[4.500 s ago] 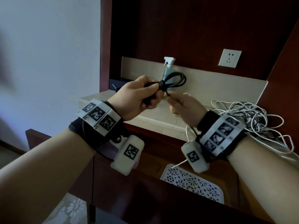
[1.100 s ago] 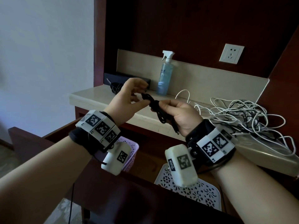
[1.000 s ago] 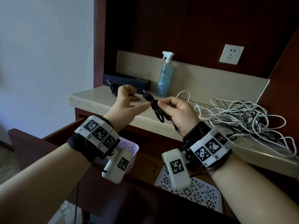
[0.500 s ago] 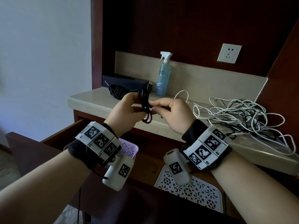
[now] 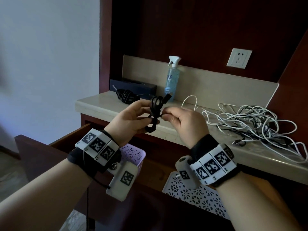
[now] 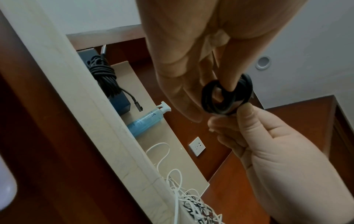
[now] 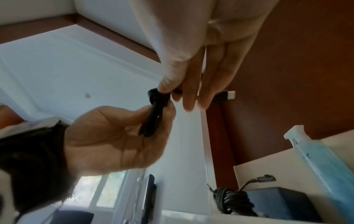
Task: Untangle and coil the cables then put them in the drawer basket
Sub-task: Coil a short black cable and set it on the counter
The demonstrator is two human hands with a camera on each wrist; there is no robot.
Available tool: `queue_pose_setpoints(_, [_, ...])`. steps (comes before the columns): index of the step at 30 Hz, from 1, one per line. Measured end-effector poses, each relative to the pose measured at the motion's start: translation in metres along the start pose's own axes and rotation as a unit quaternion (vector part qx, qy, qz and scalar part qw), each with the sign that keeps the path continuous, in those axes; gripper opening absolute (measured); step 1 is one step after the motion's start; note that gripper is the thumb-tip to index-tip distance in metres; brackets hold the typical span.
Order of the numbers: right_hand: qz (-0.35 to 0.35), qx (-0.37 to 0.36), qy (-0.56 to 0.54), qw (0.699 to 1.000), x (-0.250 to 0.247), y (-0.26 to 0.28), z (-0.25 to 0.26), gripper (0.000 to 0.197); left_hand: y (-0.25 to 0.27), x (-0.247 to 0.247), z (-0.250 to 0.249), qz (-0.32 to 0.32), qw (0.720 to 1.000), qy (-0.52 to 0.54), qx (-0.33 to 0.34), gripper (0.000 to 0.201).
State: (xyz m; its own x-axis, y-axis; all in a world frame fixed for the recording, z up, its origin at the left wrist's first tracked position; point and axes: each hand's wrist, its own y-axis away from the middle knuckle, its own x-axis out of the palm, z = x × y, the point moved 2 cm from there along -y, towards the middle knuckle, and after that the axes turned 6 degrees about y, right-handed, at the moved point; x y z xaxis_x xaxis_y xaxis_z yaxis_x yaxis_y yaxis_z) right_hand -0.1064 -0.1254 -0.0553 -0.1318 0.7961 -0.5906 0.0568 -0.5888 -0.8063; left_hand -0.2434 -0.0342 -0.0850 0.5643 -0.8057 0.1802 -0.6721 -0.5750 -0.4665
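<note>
A short black cable (image 5: 155,112), coiled into a small bundle, is held upright between both hands above the counter's front edge. My left hand (image 5: 131,120) grips the bundle's lower half with thumb and fingers. My right hand (image 5: 181,122) pinches the wrap at its middle. Its plug (image 5: 167,98) sticks out at the top right. In the left wrist view the coil's loop (image 6: 226,97) shows ring-like between the fingertips. The right wrist view has the bundle (image 7: 155,112) lying in the left palm (image 7: 118,136). A tangle of white and black cables (image 5: 253,124) lies on the counter to the right.
Another coiled black cable (image 5: 125,95) lies at the counter's back left before a dark box (image 5: 133,85). A spray bottle (image 5: 172,77) stands behind the hands. Below, the open drawer holds a purple basket (image 5: 133,155) and a white basket (image 5: 196,197). A wall socket (image 5: 239,58) is up right.
The black bundle, which hung from my right hand a second ago, now stands upright between both hands. My left hand has closed round its lower part and my right pinches its middle.
</note>
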Motion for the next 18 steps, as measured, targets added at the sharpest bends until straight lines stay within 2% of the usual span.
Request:
queue_pose_setpoints(4, [0.039, 0.112, -0.149, 0.982, -0.002, 0.008, -0.005, 0.016, 0.006, -0.001, -0.001, 0.008, 1.0, -0.012, 0.001, 0.036])
queue_pose_setpoints(7, [0.02, 0.17, -0.244, 0.955, -0.008, 0.007, -0.002, 0.005, 0.009, 0.005, 0.0, 0.01, 0.999, 0.031, -0.024, 0.032])
queue_pose_setpoints(10, [-0.022, 0.239, -0.341, 0.909, -0.004, 0.004, 0.0, 0.011, 0.008, 0.012, 0.003, 0.005, 0.998, 0.053, -0.035, 0.032])
queue_pose_setpoints(12, [-0.046, 0.277, -0.368, 0.887, 0.001, 0.003, 0.0, 0.019, 0.006, 0.015, 0.005, -0.005, 0.996, 0.085, -0.033, 0.027])
queue_pose_setpoints(15, [-0.063, 0.313, -0.381, 0.868, 0.008, 0.002, -0.003, 0.031, 0.003, 0.017, 0.006, -0.013, 0.988, 0.151, -0.041, 0.028])
queue_pose_setpoints(18, [-0.059, 0.308, -0.409, 0.857, 0.009, 0.002, -0.001, 0.037, 0.001, 0.018, 0.005, -0.02, 0.986, 0.16, -0.044, 0.026])
